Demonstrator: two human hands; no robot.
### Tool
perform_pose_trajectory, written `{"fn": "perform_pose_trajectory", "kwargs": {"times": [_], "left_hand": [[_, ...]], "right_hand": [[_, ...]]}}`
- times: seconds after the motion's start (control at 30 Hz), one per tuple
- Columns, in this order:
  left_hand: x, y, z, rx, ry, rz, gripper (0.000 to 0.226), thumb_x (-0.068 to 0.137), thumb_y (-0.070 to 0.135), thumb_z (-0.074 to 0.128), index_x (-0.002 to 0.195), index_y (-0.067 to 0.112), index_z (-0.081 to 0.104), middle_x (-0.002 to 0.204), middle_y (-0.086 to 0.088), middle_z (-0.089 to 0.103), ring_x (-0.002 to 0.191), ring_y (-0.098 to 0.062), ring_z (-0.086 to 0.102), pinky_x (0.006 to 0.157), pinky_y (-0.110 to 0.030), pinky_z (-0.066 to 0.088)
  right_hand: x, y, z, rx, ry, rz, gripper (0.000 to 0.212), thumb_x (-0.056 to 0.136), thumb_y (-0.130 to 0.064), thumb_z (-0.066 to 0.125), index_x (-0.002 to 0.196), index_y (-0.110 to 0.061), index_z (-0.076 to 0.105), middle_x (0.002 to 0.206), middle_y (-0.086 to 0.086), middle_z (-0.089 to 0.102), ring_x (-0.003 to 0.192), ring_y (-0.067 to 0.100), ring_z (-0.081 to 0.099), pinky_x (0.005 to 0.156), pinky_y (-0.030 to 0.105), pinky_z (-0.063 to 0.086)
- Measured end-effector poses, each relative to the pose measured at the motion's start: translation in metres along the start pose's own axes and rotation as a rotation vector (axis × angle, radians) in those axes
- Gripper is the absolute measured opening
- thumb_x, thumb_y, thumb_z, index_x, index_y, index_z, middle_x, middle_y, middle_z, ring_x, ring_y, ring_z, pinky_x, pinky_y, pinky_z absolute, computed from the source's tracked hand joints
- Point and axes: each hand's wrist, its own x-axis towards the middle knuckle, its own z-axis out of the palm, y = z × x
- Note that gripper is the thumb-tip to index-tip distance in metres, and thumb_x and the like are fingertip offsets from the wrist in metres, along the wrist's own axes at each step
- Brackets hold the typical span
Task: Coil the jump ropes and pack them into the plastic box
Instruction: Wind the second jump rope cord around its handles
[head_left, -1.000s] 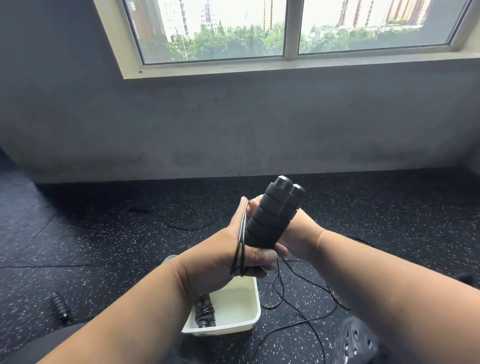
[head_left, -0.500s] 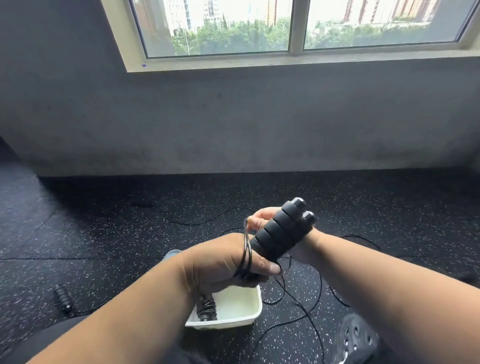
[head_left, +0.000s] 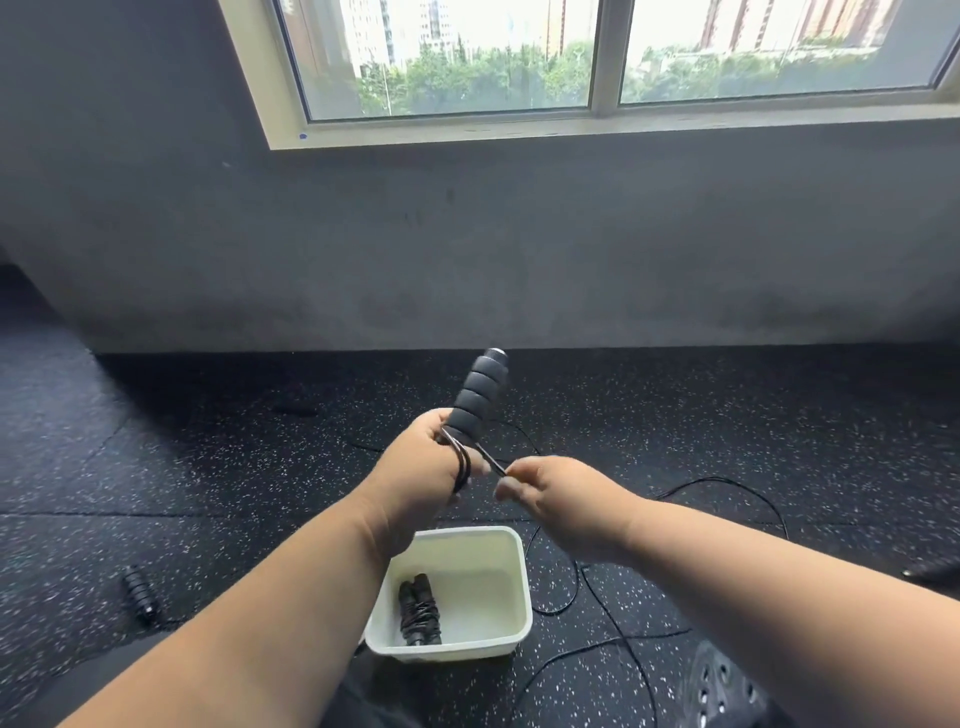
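Observation:
My left hand (head_left: 423, 475) grips the black ribbed handles (head_left: 475, 397) of a jump rope, which point up and away from me. Several turns of thin black cord (head_left: 461, 464) loop around that hand. My right hand (head_left: 553, 496) pinches the cord just right of the handles and holds it taut. The loose rest of the cord (head_left: 727, 483) trails over the floor to the right. Below my hands stands the white plastic box (head_left: 511, 556), with one coiled black jump rope (head_left: 420, 610) lying in its left half.
Another black handle (head_left: 139, 594) lies on the speckled rubber floor at the left. More cord (head_left: 582, 649) runs past the box on the right. A dark shoe (head_left: 719, 686) shows at bottom right. A grey wall and window stand ahead.
My right hand has come out from behind the handles and now pinches the cord to the right. The handles have tilted more upright, and the box shows fully below my hands.

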Motion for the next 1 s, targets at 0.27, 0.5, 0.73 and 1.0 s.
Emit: {"fn": "perform_pose_trajectory", "kwargs": {"times": [0.27, 0.5, 0.73, 1.0], "left_hand": [[0.007, -0.036, -0.012, 1.044, 0.055, -0.024, 0.036, 0.087, 0.022, 0.056, 0.120, 0.035, 0.057, 0.106, 0.002, 0.074, 0.097, -0.026, 0.067, 0.079, -0.034, 0.052], [-0.025, -0.018, 0.028, 1.202, -0.269, 0.159, 0.050, 0.083, 0.014, 0.055, 0.125, 0.040, 0.052, 0.107, 0.002, 0.071, 0.098, -0.027, 0.068, 0.078, -0.037, 0.057], [-0.032, 0.007, 0.012, 0.832, -0.358, 0.163, 0.057, 0.070, 0.004, 0.060, 0.112, 0.043, 0.062, 0.086, 0.004, 0.070, 0.079, -0.022, 0.069, 0.066, -0.044, 0.059], [-0.031, 0.005, 0.011, 0.636, -0.407, 0.143, 0.049, 0.070, 0.003, 0.067, 0.105, 0.037, 0.062, 0.090, -0.010, 0.069, 0.069, -0.013, 0.057, 0.060, -0.037, 0.050]], "right_hand": [[-0.022, -0.038, -0.021, -0.636, 0.025, -0.322, 0.022, 0.104, -0.037, 0.049, 0.088, -0.023, 0.053, 0.091, 0.003, 0.067, 0.077, 0.031, 0.055, 0.063, 0.036, 0.039], [-0.011, -0.014, -0.054, -0.128, -0.019, -0.248, 0.024, 0.084, -0.046, 0.081, 0.082, -0.024, 0.072, 0.068, -0.011, 0.062, 0.063, 0.003, 0.051, 0.061, 0.020, 0.042], [-0.009, 0.016, -0.053, 0.625, -0.241, -0.026, 0.019, 0.092, -0.021, 0.074, 0.082, -0.010, 0.062, 0.067, -0.002, 0.059, 0.057, 0.006, 0.049, 0.051, 0.019, 0.040], [-0.001, 0.036, -0.050, 0.958, -0.456, 0.053, 0.025, 0.082, -0.025, 0.077, 0.079, -0.011, 0.057, 0.072, 0.003, 0.057, 0.060, 0.010, 0.053, 0.056, 0.023, 0.045]]}}
